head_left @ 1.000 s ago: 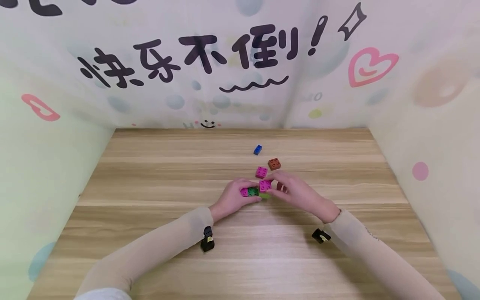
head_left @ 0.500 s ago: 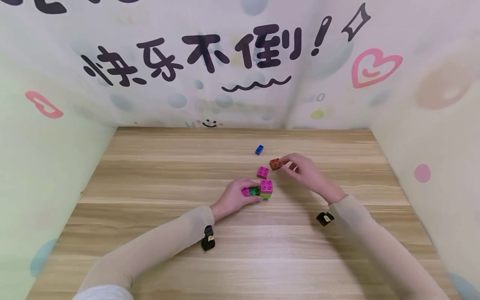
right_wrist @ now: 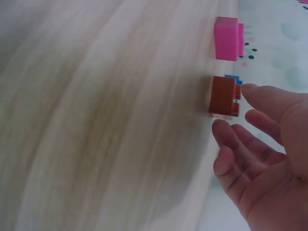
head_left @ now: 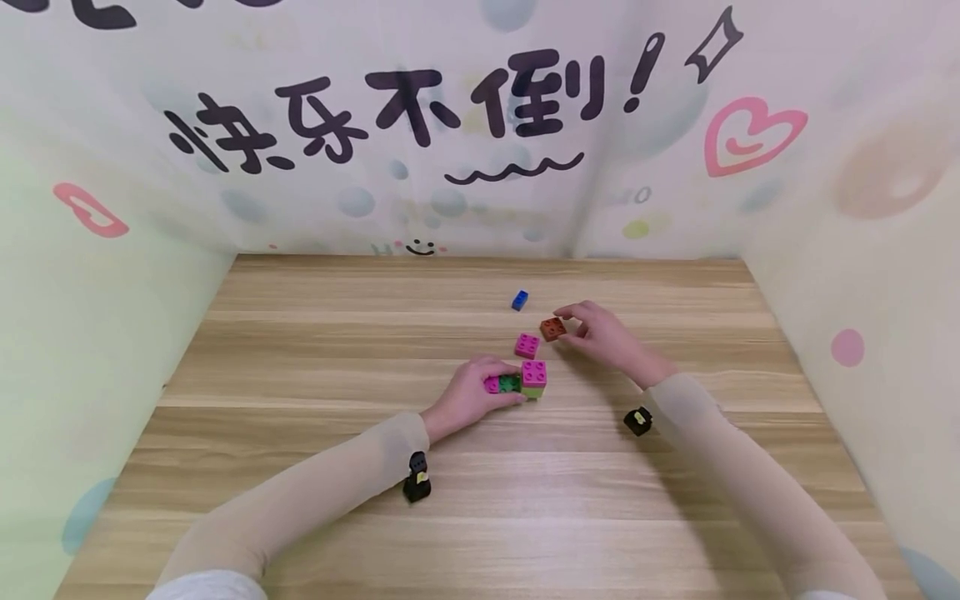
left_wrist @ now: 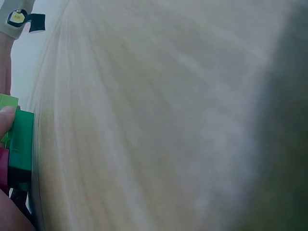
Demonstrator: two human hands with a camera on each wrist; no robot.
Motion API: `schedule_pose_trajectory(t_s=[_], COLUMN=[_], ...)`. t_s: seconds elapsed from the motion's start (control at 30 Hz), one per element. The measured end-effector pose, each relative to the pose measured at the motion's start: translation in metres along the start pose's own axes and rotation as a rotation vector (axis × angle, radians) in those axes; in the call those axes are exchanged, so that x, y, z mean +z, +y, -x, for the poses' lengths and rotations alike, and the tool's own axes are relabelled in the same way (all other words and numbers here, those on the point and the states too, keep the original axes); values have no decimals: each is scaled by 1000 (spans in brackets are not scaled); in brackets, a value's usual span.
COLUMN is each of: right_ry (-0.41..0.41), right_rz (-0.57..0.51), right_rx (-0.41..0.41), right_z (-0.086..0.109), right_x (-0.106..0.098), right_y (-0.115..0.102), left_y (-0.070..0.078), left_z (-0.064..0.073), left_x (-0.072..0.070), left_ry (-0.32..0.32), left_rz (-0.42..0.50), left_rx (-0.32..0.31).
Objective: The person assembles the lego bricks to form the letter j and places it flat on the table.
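My left hand [head_left: 471, 395] grips a joined row of toy building bricks around its left part. The row shows a pink stud end [head_left: 492, 385] and a dark green brick [head_left: 509, 383]; at its right end a pink brick [head_left: 534, 372] sits on a lime green brick [head_left: 533, 392]. In the left wrist view the thumb lies against the lime brick [left_wrist: 8, 102] beside the green brick [left_wrist: 21, 142]. My right hand [head_left: 607, 337] is right beside a brown brick [head_left: 552, 329], its thumb and index finger spread around the brick's right side. The right wrist view shows fingertips close to the brown brick [right_wrist: 223, 96].
A loose pink brick [head_left: 527, 345] lies between the brown brick and the built row. Farther back is a small blue brick [head_left: 520, 300]. The wooden table [head_left: 337, 333] ends at a printed cloth wall [head_left: 300, 208]. Black devices [head_left: 417, 479] hang at both wrists.
My right hand has let go of the pink brick atop the lime one and moved back and right to the brown brick. My left hand keeps its grip on the row.
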State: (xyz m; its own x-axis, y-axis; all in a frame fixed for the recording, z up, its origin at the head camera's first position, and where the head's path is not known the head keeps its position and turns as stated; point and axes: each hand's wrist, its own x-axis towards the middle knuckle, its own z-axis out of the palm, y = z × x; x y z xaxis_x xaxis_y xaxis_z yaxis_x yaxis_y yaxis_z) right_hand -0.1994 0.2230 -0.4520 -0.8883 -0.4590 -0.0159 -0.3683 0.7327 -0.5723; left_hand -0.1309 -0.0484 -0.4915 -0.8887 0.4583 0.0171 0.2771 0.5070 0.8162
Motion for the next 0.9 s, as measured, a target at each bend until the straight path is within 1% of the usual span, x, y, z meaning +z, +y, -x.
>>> schedule_pose_trajectory(t_s=[0.2, 0.43, 0.67, 0.9], right_ry=[-37, -35, -26, -45], right_rz=[38, 71, 50, 47], right_rx=[33, 25, 34, 60], right_z=[-7, -8, -4, 7], right_x=[8, 12, 12, 12], right_y=[3, 6, 7, 6], left_y=[1, 0, 1, 0], left_z=[0, 0, 1, 1], left_x=[1, 2, 1, 0], left_ry=[2, 4, 10, 5], left_rz=[-3, 4, 7, 10], left_rx=[5, 11, 10, 4])
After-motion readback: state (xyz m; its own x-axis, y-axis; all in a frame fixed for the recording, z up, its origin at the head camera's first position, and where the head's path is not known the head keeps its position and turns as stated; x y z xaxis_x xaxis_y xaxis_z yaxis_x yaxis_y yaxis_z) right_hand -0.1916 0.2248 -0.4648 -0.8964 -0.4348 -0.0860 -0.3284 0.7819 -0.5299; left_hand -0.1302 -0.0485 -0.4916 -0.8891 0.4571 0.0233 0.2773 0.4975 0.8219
